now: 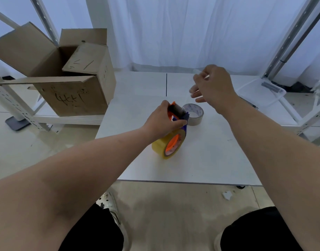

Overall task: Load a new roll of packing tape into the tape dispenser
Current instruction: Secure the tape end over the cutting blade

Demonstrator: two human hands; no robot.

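Centre of the white worktop [210,156]: orange-and-blue plastic tape dispenser [177,110], toothed blade up, clasped near its head in the tight grip of the left hand [162,120]. Already seated on the orange hub, at 6 o'clock of that hand: yellowish clear roll of packing tape [160,145], standing on edge on the worktop. Up at 1 o'clock, well apart from the dispenser: right hand [213,84], thumb and forefinger drawn close, lower fingers straighter. Impossible to tell whether a clear tape end sits in that narrow grip.

Judged step: threading the free end toward the blade. Next move likely calls for a steady pull over the head, keeping the film from sticking back.

Counted: one dispenser; two rolls, the second a pale grey roll [196,116] lying flat just beyond at 1 o'clock; one open brown cardboard box [74,95] at 10 o'clock; one clear plastic tub [260,93] at 2 o'clock.
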